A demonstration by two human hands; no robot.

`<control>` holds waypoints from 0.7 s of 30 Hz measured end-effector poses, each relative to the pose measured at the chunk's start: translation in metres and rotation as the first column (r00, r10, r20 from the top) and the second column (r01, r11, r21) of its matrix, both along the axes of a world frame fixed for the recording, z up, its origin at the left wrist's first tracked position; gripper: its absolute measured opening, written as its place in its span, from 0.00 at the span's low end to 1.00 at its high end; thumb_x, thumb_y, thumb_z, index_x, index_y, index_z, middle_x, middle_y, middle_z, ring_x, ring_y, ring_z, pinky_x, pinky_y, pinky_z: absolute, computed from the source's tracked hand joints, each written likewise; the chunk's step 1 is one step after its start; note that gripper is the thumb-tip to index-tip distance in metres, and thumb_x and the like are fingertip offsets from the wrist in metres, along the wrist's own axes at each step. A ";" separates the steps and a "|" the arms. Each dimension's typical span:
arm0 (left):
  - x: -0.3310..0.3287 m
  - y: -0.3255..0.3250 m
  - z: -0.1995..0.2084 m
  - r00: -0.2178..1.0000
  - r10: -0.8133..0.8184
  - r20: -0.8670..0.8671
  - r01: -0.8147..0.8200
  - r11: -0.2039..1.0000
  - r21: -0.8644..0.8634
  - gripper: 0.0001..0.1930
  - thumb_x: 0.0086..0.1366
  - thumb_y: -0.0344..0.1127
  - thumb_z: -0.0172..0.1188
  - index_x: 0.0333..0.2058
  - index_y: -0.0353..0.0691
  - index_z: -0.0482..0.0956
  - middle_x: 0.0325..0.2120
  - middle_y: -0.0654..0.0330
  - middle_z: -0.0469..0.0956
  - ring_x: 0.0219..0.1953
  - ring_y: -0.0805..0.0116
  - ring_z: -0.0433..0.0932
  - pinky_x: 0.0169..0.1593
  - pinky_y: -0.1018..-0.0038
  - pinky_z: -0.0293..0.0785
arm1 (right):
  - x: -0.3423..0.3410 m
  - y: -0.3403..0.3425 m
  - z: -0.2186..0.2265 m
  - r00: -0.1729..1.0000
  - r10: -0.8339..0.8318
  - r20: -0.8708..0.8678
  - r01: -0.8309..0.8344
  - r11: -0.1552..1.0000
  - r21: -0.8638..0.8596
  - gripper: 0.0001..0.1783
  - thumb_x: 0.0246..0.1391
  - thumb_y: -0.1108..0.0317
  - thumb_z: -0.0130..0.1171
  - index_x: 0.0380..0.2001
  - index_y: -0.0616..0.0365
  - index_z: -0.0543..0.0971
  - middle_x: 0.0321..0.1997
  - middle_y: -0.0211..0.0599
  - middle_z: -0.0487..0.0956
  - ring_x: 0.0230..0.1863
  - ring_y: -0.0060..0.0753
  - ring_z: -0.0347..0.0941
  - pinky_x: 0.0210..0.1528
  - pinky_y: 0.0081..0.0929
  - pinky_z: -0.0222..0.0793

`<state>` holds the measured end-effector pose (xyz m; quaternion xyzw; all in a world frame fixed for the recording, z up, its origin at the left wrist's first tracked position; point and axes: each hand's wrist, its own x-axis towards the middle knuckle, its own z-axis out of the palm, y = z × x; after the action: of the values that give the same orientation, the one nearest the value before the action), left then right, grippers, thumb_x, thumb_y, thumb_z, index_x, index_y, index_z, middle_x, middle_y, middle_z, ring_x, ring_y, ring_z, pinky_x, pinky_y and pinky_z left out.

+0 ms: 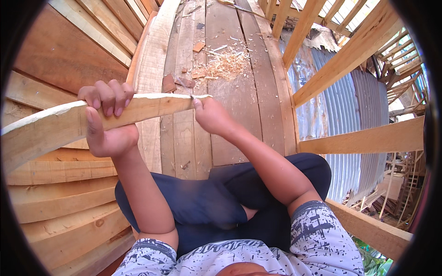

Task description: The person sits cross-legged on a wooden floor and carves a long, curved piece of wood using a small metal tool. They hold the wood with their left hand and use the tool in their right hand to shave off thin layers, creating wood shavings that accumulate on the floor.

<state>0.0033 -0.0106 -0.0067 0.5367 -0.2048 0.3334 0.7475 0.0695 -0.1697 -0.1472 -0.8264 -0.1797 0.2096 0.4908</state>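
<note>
Seated worker handling a sawn plank on a raised timber platform, head view, ordered from near to far. Nearest, below the plank, lie the worker's patterned shirt (pixel 317 234) and dark trousers (pixel 216 202), both forearms rising from them.

The plank (pixel 60 122), pale and rough-edged, runs across the picture above the lap, from the left rim to its splintered end over the floor. The left hand (pixel 107 122) grips it partway along: four fingers curl together over the top edge, and the thumb presses up the near face, so the hand is clamped on the wood. The right hand (pixel 211 116) meets the plank's splintered end; its fingers are drawn together at the tip, though whether they pinch a splinter or merely press the wood cannot be told.

Handling, as judged: the plank appears stiff, dry and moderately light, since one hand carries most of its length. Its faces are coarse, so slipping is unlikely, but the torn end looks brittle and apt to shed splinters. The soundest hold is around the solid mid-length, clear of the ragged end.

Left of the plank stands a wall of stacked boards (pixel 69 202). Beyond the plank, floorboards (pixel 230 92) carry wood shavings (pixel 225 64) and offcuts. Right of it stand framing rails (pixel 363 140) and corrugated sheeting (pixel 359 106).
</note>
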 end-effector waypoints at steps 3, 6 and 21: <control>-0.003 0.000 -0.001 1.000 0.006 -0.012 -0.005 1.000 0.009 0.15 0.65 0.45 0.59 0.31 0.49 0.62 0.21 0.70 0.56 0.25 0.76 0.55 0.36 0.73 0.54 | -0.010 -0.002 0.036 0.997 0.039 0.064 -0.039 0.999 -0.002 0.28 0.71 0.55 0.39 0.31 0.71 0.75 0.26 0.60 0.77 0.30 0.62 0.76 0.39 0.53 0.69; 0.002 -0.010 0.002 0.999 -0.029 -0.014 0.029 0.999 0.029 0.15 0.64 0.46 0.60 0.31 0.49 0.62 0.21 0.70 0.56 0.25 0.76 0.55 0.36 0.73 0.54 | 0.013 -0.017 -0.041 0.995 -0.055 -0.079 0.046 0.993 -0.106 0.28 0.70 0.56 0.41 0.32 0.74 0.77 0.29 0.65 0.79 0.34 0.66 0.77 0.41 0.54 0.72; 0.003 -0.004 -0.001 1.000 -0.027 0.000 0.027 0.999 0.018 0.14 0.64 0.45 0.60 0.32 0.49 0.64 0.22 0.70 0.56 0.25 0.76 0.56 0.36 0.74 0.54 | 0.027 -0.022 -0.061 0.957 -0.130 -0.259 0.076 0.976 -0.206 0.29 0.70 0.55 0.40 0.32 0.72 0.78 0.33 0.67 0.79 0.37 0.64 0.78 0.45 0.52 0.72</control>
<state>0.0059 -0.0142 -0.0078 0.5406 -0.2152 0.3217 0.7470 0.0969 -0.1922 -0.2078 -0.8419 -0.0461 0.3113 0.4383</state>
